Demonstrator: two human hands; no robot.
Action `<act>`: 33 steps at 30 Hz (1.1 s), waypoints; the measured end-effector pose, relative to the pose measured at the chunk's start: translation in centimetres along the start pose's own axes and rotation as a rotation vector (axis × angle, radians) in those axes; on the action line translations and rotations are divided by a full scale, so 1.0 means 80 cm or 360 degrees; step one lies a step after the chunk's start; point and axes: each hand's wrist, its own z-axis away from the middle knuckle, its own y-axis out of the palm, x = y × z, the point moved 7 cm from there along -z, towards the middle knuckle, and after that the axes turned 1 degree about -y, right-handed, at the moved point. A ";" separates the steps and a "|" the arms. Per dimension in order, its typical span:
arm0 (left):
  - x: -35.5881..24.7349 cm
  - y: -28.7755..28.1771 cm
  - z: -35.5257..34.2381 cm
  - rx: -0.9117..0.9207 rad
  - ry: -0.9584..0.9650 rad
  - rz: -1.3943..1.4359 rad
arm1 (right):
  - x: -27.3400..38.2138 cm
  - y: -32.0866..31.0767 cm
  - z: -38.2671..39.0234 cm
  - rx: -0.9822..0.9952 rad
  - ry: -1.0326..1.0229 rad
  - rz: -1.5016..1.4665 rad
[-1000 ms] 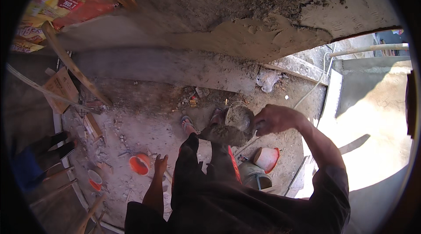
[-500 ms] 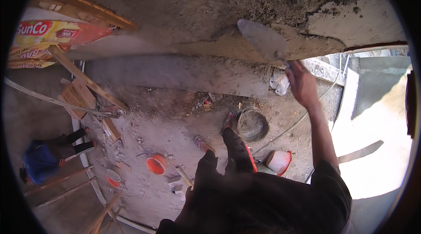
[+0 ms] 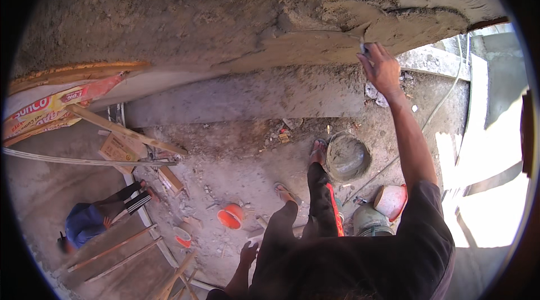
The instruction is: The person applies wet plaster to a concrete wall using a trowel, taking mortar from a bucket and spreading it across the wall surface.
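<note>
My right hand [image 3: 385, 69] is closed round the handle of a trowel [image 3: 361, 44] at the wall. The blade lies nearly edge-on against the smooth, damp mortar [image 3: 315, 50], so little of it shows. Rough, darker plaster [image 3: 225, 7] covers the wall above that band. Low beside my body hangs my left hand [image 3: 248, 251], its fingers loosely apart with nothing visible in them. A round mortar bucket [image 3: 349, 156] with grey residue inside stands on the ground by my foot.
An orange bucket [image 3: 230, 217] and a white-and-red bucket [image 3: 390, 201] lie on the dirt ground. At left, a wooden plank [image 3: 126, 128] leans near a cardboard box [image 3: 119, 151] and a printed sack [image 3: 62, 103]. A co-worker in blue [image 3: 87, 224] bends beyond a pale edge.
The trowel has turned from flat-on to nearly edge-on against the wall, with mortar now spread below it. My left hand has come into clearer view. The whole view has shifted.
</note>
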 end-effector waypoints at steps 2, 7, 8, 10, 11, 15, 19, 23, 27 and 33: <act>-0.021 0.008 -0.001 -0.0021 0.0188 -0.0304 | -0.012 -0.040 -0.009 -0.0002 -0.0021 -0.0050; -0.015 0.023 -0.032 0.0121 0.0149 -0.0031 | -0.086 -0.098 0.021 0.0159 0.0365 -0.0139; 0.000 0.024 -0.038 0.0159 0.0083 0.0098 | -0.105 -0.105 0.039 0.0125 0.0371 -0.0099; -0.004 0.033 -0.025 0.0244 -0.0054 0.0371 | -0.118 -0.116 0.080 -0.0074 0.0194 0.0016; -0.005 0.031 -0.018 0.0177 0.0037 0.0181 | -0.117 -0.114 0.105 -0.0184 0.0199 0.0004; -0.019 0.031 0.009 -0.0007 0.0043 -0.0157 | -0.012 -0.040 0.069 0.0132 0.0263 -0.0452; -0.048 0.040 -0.020 0.0002 0.0257 -0.0373 | 0.056 0.088 -0.001 0.0352 0.0099 -0.0604; -0.056 0.029 -0.016 0.0096 0.0074 0.0157 | 0.074 0.159 -0.005 0.0493 0.0084 -0.0239; -0.040 0.025 -0.014 0.0150 -0.0122 0.0400 | 0.041 0.123 0.001 0.0176 -0.0078 0.0177; -0.058 0.034 -0.034 0.0014 0.0378 -0.0372 | -0.012 0.003 -0.010 0.0065 -0.0114 0.0477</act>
